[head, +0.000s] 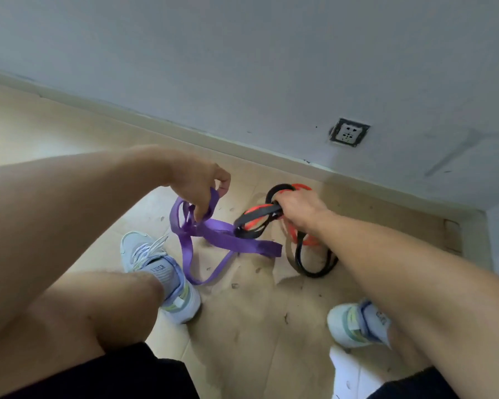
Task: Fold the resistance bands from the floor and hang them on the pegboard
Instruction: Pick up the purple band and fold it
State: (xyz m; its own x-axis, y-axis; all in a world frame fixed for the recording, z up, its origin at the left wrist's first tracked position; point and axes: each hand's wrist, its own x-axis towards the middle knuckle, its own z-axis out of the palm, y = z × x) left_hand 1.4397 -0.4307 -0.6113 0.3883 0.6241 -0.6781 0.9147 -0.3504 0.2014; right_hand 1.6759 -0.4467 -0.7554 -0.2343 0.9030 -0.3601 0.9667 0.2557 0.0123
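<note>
A wide purple resistance band (228,240) sprawls in loose loops on the cardboard-covered floor. My left hand (198,182) pinches its upper loop and lifts it a little. To the right, my right hand (297,210) grips a bunch of black and orange bands (255,223). More of those black and orange loops (311,260) trail on the floor below my right wrist. One end of the purple band lies under the black and orange bunch. No pegboard is in view.
A grey wall with a skirting board (242,145) runs close behind the bands, with a socket (349,132) low on it. My two pale sneakers (162,272) (355,323) stand on the cardboard (248,326) either side of the bands. A corner closes in at the right.
</note>
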